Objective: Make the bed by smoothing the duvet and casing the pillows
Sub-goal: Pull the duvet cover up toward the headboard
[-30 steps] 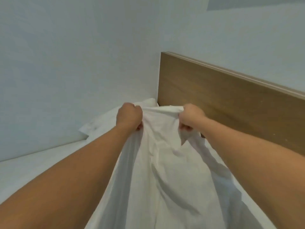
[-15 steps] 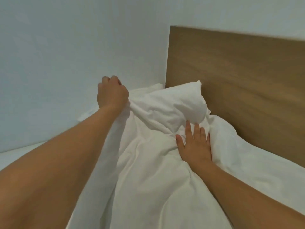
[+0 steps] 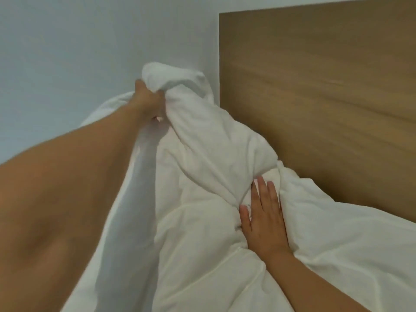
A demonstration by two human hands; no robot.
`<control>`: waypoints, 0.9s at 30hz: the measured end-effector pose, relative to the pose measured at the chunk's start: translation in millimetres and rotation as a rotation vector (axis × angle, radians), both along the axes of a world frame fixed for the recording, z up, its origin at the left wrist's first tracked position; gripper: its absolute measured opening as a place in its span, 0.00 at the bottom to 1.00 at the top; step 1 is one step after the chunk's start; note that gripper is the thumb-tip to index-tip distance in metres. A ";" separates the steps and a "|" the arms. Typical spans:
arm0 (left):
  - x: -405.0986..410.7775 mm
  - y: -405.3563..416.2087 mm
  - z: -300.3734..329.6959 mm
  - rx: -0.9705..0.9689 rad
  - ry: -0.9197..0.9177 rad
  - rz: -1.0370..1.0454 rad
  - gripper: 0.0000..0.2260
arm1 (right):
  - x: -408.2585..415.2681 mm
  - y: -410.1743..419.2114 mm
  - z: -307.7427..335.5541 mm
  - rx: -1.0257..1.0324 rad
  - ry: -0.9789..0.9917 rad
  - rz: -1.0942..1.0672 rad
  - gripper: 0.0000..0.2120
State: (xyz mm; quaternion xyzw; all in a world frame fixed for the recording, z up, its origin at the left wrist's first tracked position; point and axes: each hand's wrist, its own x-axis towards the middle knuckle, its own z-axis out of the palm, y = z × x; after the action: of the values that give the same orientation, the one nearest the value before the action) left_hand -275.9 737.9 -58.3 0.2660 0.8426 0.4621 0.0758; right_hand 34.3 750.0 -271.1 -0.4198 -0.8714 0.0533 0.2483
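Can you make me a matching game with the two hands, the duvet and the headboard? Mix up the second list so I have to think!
Things:
1. left hand
2. right hand
3. duvet
4. headboard

States:
A. brown wood, standing behind the bedding
B. flat, fingers straight, pressing down
C. white, bunched and crumpled
D. gripping a lifted corner

Pairs: 1-D, 2-B, 3-C, 4-A

Bed against a wooden headboard (image 3: 326, 86)
A white duvet (image 3: 202, 233) lies bunched and rumpled on it, heaped up beside the headboard.
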 end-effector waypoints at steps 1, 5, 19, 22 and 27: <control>0.7 1.1 -5.3 -0.148 -0.063 -0.066 0.29 | 0.8 1.4 -3.0 -0.007 0.015 -0.003 0.31; 63.5 -16.2 -54.8 -0.362 0.184 -0.157 0.28 | -1.5 7.9 -9.0 -0.010 0.062 0.007 0.31; 156.8 -115.7 -171.3 -0.856 0.147 -0.404 0.27 | 63.0 -77.9 128.5 -0.617 -0.002 0.275 0.25; 178.6 -154.5 -135.7 -0.681 0.060 -0.380 0.24 | 116.9 -126.1 149.7 -0.322 -0.226 0.374 0.28; 254.7 -272.0 -105.5 -0.501 0.062 -0.312 0.23 | 171.5 -194.8 160.7 -0.281 -0.418 0.344 0.30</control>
State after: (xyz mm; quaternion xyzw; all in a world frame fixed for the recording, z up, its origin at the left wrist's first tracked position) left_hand -21.2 466.0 -163.8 0.3793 0.8812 0.2143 0.1835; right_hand 205.8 555.3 -110.4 -0.2983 -0.9459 0.1271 -0.0096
